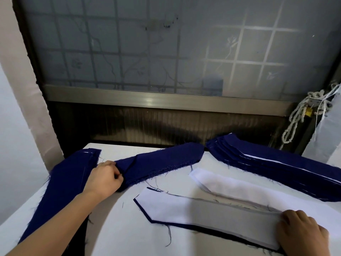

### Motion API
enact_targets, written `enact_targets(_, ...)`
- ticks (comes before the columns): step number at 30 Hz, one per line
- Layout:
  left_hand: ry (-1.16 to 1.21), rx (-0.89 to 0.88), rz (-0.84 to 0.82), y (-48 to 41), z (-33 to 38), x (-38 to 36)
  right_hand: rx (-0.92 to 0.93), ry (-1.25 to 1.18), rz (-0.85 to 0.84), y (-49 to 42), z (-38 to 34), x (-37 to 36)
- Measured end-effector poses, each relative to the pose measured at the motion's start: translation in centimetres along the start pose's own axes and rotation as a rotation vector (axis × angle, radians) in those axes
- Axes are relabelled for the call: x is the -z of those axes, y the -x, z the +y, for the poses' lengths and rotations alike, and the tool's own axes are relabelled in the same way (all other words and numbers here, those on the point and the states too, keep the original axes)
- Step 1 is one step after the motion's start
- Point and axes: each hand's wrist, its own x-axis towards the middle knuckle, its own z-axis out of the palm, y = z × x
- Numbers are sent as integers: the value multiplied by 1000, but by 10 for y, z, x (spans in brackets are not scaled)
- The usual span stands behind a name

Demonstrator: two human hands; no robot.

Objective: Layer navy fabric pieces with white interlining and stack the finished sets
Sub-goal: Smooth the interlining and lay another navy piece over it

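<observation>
My left hand [106, 177] pinches the near end of a stack of navy fabric pieces [162, 161] lying across the middle of the white table [120, 228]. My right hand [302, 231] presses on a white interlining piece [203, 209] laid over a navy piece whose edge shows around it. Behind that lies a pile of loose white interlining [230, 185]. A stack of layered navy and white sets [267, 167] fans out at the right. Another navy strip [64, 185] runs along the table's left edge under my left forearm.
A frosted window with a metal frame [166, 98] stands directly behind the table. A knotted white rope [302, 113] hangs at the right. A pale wall edge [24, 89] rises on the left.
</observation>
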Motion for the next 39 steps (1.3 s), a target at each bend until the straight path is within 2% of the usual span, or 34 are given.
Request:
enact_targets(5,130,-16,77,4,6,-2,-7,26,-11,0,0,1)
enact_targets(9,267,111,120,5,11,-14,-15,22,-14,1,-2,2)
enact_targets(15,508,314,336,14,29,-30,-57,-13,-23,-2,-2,1)
enact_targets(20,419,271,343,28,36,-35,-109,-64,3,-1,1,-7)
enact_targets(24,229,84,445,34,43,-35,-116,-39,35,-5,2,-14)
enact_targets(27,93,-10,481,36,49,-34,-84,-43,127,-6,4,-22)
enact_targets(30,89,55,476,37,50,-33,-56,-60,201,-5,4,-27)
enact_targets(34,84,31,470,37,51,-27,-18,-97,245,-2,4,-25)
enact_targets(39,168,191,464,31,40,-22,29,-158,293,0,3,-22)
